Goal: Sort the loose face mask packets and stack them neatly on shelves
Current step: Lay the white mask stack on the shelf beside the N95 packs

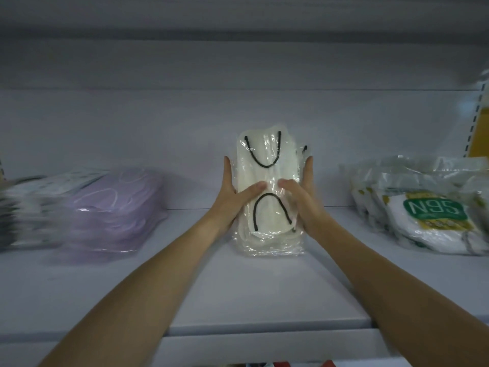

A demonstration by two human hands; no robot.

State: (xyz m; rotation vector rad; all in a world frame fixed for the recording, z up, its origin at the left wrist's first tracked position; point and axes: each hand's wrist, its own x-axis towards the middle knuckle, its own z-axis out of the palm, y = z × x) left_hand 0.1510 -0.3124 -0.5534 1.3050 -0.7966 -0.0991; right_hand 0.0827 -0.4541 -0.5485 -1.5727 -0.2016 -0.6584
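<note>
the white shelf (264,287) fills our view from 8 o'clock to 4 o'clock, with its pale back panel (185,115) rising behind it towards 12. at 9 o'clock lies a stack of purple mask packets (113,207), and just beyond it at the left edge a blurred pile of printed packets (23,207), too smeared to read. at 3 o'clock a row of n95 packets (428,215) leans in overlapping layers, the green label on the nearest one showing. both piles sit well apart from the middle, so nothing stands between them and our arms.

at the centre we hold the stack of white mask packets (267,165), clear-wrapped, with black ear loops showing. its long side runs from 6 to 12 o'clock. its near end is low over the shelf; we cannot tell whether it touches.

our left hand (232,197) clasps the stack's 9 o'clock side, fingers laid straight along the edge, thumb pressed over the top face. our right hand (304,197) does the same on the 3 o'clock side; the two thumbs nearly meet.

at 2 o'clock stands a slotted upright (473,128) with a yellow panel (480,133) just beside it.
</note>
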